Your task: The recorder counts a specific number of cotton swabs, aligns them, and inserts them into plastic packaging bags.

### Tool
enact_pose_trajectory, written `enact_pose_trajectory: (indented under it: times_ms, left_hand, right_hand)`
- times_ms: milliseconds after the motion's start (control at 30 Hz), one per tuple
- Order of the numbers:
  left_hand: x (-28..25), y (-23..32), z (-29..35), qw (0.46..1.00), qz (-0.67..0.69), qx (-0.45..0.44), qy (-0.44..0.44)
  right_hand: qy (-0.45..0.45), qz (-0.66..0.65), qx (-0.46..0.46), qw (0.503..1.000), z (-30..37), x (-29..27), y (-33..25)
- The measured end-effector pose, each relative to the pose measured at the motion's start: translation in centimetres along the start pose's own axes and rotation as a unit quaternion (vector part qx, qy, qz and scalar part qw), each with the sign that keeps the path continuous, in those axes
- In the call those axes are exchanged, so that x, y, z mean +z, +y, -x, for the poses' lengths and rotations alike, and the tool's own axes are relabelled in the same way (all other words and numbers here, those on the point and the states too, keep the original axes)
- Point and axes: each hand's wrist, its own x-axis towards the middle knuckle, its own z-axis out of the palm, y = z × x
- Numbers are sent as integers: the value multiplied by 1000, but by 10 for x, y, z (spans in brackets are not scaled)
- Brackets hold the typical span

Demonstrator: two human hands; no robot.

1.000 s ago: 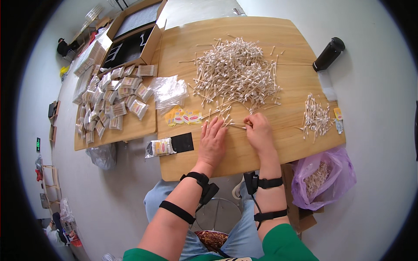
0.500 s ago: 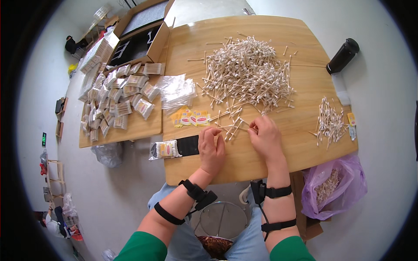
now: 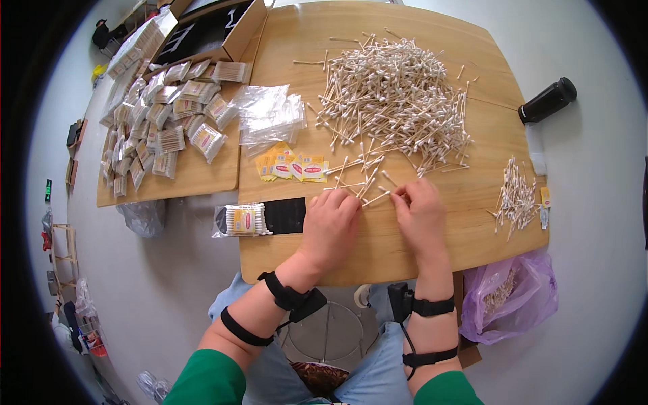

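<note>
My right hand [image 3: 422, 212] is closed in a pinch over the wooden table, its fingertips at a cotton swab [image 3: 376, 198] that points toward my left hand. My left hand [image 3: 329, 226] is bent with its fingers together at the near edge of a few loose cotton swabs; whatever its fingertips hold is hidden. Beyond both hands lies a large heap of cotton swabs [image 3: 398, 101]. Left of my left hand, a clear bag packed with cotton swabs and a yellow card [image 3: 244, 219] lies on the end of a black strip [image 3: 286, 216].
Yellow cards [image 3: 290, 165] and clear empty bags [image 3: 270, 118] lie left of the heap. Many filled packs [image 3: 172, 108] cover the left table, by an open cardboard box [image 3: 246, 37]. Rightward are a smaller swab pile [image 3: 518, 199], a black bottle [image 3: 548, 100] and a purple bag [image 3: 523, 290].
The view has shifted, so the tables sit higher and farther left. My left hand has moved in over the loose swabs, its fingers drawn together. My right hand stays close to them.
</note>
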Motion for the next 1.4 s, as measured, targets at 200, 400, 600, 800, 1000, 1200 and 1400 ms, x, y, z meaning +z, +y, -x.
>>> enact_pose_trajectory:
  times_ms: [200,400,600,800,1000,1200,1400]
  left_hand:
    - [-6,-11,4,999,-29,18,-27]
    - [-29,-19,7,996,-32,23,-85]
    - [-34,-23,9,996,28,13,-82]
    - [-38,-23,8,996,52,-15,-78]
    - [-35,-24,9,996,46,-17,-74]
    - [-39,-22,6,995,52,-31,-77]
    - [-40,-28,-3,996,31,-74,35]
  right_hand:
    - [52,25,-48,997,0,-4,-5]
    - [-21,-55,-119,991,3,5,-33]
    - [-58,-50,-105,992,15,-2,-31]
    - [-63,-54,-109,991,16,-5,-38]
    - [-43,-49,-115,991,13,7,-34]
    - [-13,-37,-122,992,10,10,-33]
    - [-85,-72,-85,990,14,4,-42]
